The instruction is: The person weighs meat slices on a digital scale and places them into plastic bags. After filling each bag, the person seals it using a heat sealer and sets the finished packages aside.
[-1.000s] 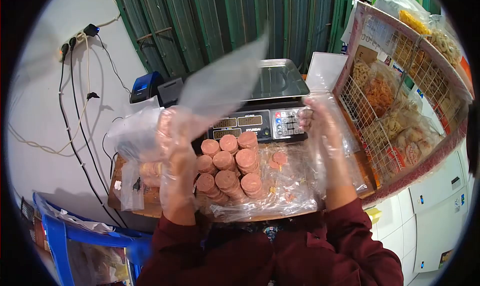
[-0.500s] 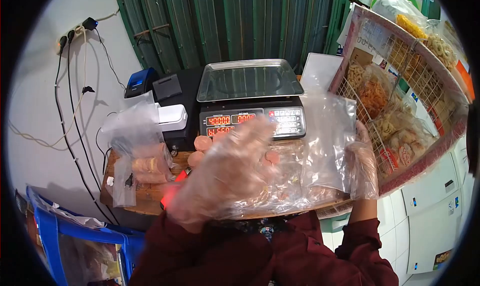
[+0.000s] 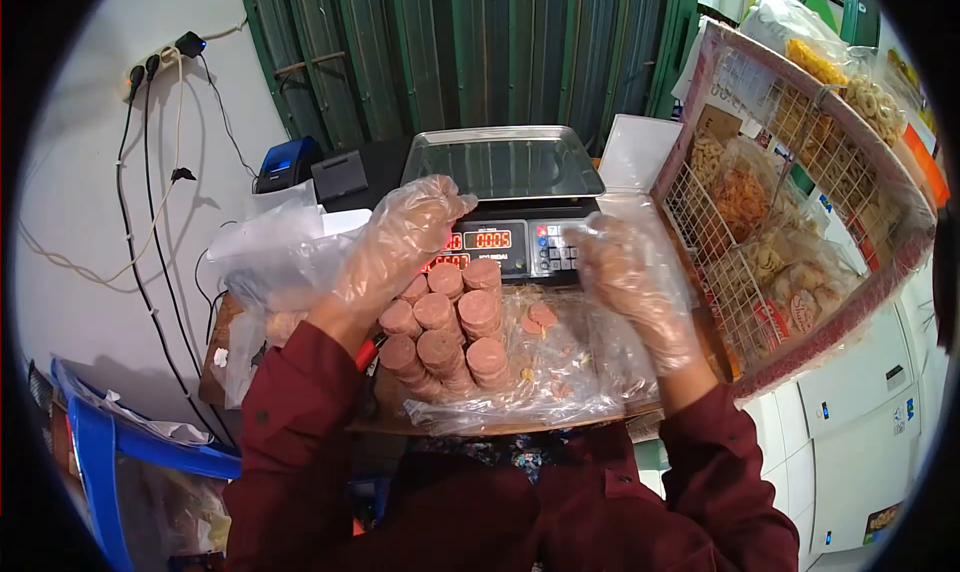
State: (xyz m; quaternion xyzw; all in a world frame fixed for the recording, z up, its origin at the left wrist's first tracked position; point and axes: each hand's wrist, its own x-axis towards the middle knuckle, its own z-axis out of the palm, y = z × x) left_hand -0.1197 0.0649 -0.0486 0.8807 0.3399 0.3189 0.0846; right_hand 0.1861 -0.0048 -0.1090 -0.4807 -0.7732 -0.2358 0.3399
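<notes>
Gloved left hand (image 3: pixel 400 240) hovers over the far stacks (image 3: pixel 450 317) of pink discs, fingers loose and spread, holding nothing. The right hand (image 3: pixel 635 277) is up by the scale (image 3: pixel 505 187) keypad, fingers curled with clear plastic about them; can't tell if it's gripped. The stacks sit on a plastic sheet (image 3: pixel 560 382), just near of the scale

Digital scale (image 3: pixel 505 162), blue printer (image 3: pixel 290 162) — wire rack (image 3: pixel 690 197) of snacks.
</notes>
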